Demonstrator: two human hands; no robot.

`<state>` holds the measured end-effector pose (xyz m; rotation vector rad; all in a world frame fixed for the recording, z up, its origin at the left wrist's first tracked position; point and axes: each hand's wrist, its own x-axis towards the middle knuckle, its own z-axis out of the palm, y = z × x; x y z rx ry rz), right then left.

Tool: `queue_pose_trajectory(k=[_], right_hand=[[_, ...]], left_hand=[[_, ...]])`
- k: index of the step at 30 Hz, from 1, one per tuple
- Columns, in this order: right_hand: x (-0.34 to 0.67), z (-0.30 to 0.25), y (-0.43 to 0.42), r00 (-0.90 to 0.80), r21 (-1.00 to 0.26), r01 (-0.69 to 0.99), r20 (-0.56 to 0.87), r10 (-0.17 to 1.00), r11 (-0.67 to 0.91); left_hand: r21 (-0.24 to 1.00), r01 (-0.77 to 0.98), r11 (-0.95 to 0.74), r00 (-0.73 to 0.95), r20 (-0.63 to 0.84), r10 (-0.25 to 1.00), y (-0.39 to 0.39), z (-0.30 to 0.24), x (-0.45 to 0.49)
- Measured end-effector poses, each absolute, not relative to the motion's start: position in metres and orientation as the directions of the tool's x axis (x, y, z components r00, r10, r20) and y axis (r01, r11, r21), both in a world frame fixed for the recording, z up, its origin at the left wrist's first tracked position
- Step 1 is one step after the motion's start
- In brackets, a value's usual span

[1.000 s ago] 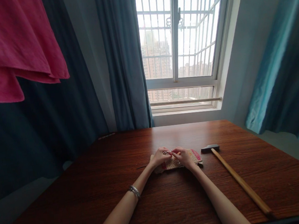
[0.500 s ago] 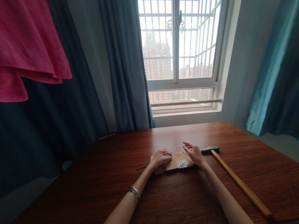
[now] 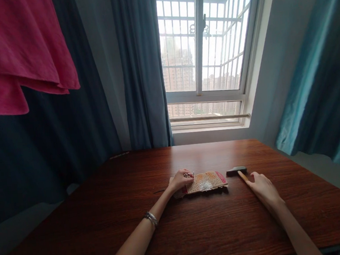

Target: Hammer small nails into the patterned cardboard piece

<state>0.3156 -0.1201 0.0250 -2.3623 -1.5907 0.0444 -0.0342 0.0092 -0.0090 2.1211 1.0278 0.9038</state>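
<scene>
A small perforated board with a pink edge lies on the brown wooden table. My left hand rests on the board's left end, its fingers pinched round small metal pins that stand there. A hammer with a dark head and a long wooden handle lies to the right of the board. My right hand lies over the handle just below the head, fingers loosely curved onto it. A thin dark nail lies on the table left of my left hand.
A window with bars is straight ahead beyond the table's far edge. Blue curtains hang on both sides. A pink cloth hangs at the upper left. A bracelet is on my left wrist.
My right hand left the board, moved right and came down on the hammer's handle. My left hand stayed at the pins on the board's left end.
</scene>
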Motion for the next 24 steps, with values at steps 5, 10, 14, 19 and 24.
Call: queue_pose_trajectory(k=[5,10,14,19,24], right_hand=[[0.313,0.024,-0.131,0.395,-0.162,0.907,-0.001,0.919,-0.39],[0.307,0.019,-0.128,0.315,-0.199,0.933,0.052,0.948,-0.299],[0.315,0.008,-0.119,0.33,-0.244,0.921,0.074,0.941,-0.303],[0.31,0.011,-0.108,0.338,-0.538,0.814,0.13,0.932,-0.22],[0.267,0.048,-0.108,0.257,-0.889,0.45,0.036,0.966,-0.087]], left_hand=[[0.738,0.42,-0.528,0.461,0.327,0.825,0.006,-0.007,-0.034],[0.747,0.409,-0.524,0.464,0.324,0.824,0.006,-0.008,-0.034],[0.745,0.417,-0.521,0.466,0.318,0.826,0.007,-0.008,-0.034],[0.734,0.437,-0.52,0.463,0.312,0.83,0.005,-0.005,-0.034],[0.737,0.437,-0.515,0.468,0.302,0.831,0.005,-0.004,-0.034]])
